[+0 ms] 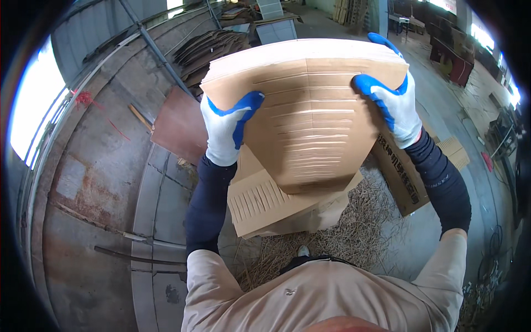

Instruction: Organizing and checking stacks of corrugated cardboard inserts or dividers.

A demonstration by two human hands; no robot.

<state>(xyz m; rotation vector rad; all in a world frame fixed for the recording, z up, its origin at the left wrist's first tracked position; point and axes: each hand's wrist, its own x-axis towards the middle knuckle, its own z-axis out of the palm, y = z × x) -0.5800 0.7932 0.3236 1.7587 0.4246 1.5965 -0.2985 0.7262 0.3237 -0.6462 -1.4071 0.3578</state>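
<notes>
Both hands wear white work gloves with blue coated palms and fingers. Between them they hold up a thick stack of brown cardboard sheets, its pale layered edges along the top. My left hand grips the stack's left side, thumb on the front face. On the right side my right hand does the same, with some fingers over the back edge. Rows of slits and creases run down the front sheet. Below, more cardboard sheets with slits lie in a pile, partly hidden by the held stack.
Shredded straw-like scraps cover the floor by my feet. A long printed cardboard piece lies at the right. To the left are a reddish-brown board and a metal-framed wall. Dark stacked sheets stand behind, and a dark red desk at far right.
</notes>
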